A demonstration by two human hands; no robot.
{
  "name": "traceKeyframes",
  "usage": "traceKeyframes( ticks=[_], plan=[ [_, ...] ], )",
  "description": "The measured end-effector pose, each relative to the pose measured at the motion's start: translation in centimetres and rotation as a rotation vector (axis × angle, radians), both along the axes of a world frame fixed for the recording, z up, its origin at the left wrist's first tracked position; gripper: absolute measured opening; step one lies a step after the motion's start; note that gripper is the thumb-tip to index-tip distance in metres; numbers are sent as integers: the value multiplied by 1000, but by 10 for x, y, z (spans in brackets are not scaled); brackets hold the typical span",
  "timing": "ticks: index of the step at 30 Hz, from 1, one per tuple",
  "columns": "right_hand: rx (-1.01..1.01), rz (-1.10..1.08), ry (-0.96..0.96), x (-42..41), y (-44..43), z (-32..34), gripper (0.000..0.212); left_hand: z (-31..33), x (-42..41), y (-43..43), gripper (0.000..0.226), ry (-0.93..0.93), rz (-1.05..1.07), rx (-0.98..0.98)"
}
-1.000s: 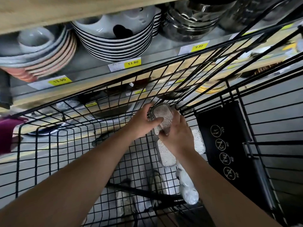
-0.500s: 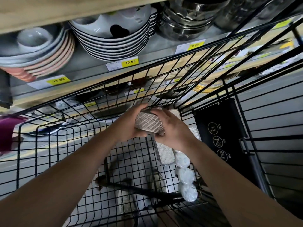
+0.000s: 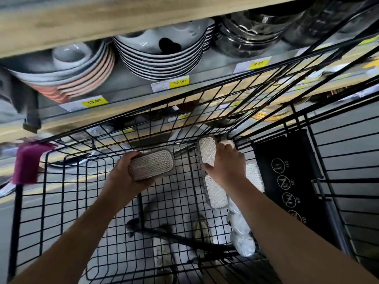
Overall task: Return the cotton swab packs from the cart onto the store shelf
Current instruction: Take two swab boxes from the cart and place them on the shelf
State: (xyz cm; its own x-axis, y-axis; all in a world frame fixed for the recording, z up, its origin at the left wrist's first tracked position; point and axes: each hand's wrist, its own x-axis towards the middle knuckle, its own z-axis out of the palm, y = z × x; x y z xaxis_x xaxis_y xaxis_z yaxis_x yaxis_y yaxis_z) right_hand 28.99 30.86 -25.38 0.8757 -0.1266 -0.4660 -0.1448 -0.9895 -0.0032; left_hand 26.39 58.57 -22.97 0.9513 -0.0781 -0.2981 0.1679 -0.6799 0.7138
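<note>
Left hand (image 3: 125,177) clasps 1 cotton swab pack (image 3: 151,165), probably to free the right hand (image 3: 224,165), which grips another pack (image 3: 207,153) mid-frame inside the cart (image 3: 61,201).

On the shelf board ahead of you, a stack of pink-rimmed plates (image 3: 67,78) sits toward its left end, with a small white bowl (image 3: 70,55) on top. Just right of it stands a stack of black-rimmed white bowls (image 3: 164,56), then steel bowls (image 3: 250,35). Yellow price tags (image 3: 178,82) line the board's front edge. Through the mesh below you, a light shoe (image 3: 202,230) shows.
</note>
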Motion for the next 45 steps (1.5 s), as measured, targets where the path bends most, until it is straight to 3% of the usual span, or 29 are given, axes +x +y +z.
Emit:
traceKeyframes(
  ticks=[10, 30, 34, 38, 45],
  plan=[
    [-188, -85, 185, 17, 35, -29, 103, -1, -21, 19, 73, 49, 120, 20],
    [-21, -296, 94, -1, 54, -46, 107, 4, -32, 45, 72, -11, 157, -3],
    [69, -356, 26, -2, 47, -40, 85, 8, -33, 52, 72, -30, 146, -12],
    [147, -313, -50, -9, 40, -18, 79, 17, -34, 57, 72, -47, 140, -25],
    [756, -349, -152, -16, 12, 62, 74, 75, -30, 66, 74, -87, 131, -66]
  ],
)
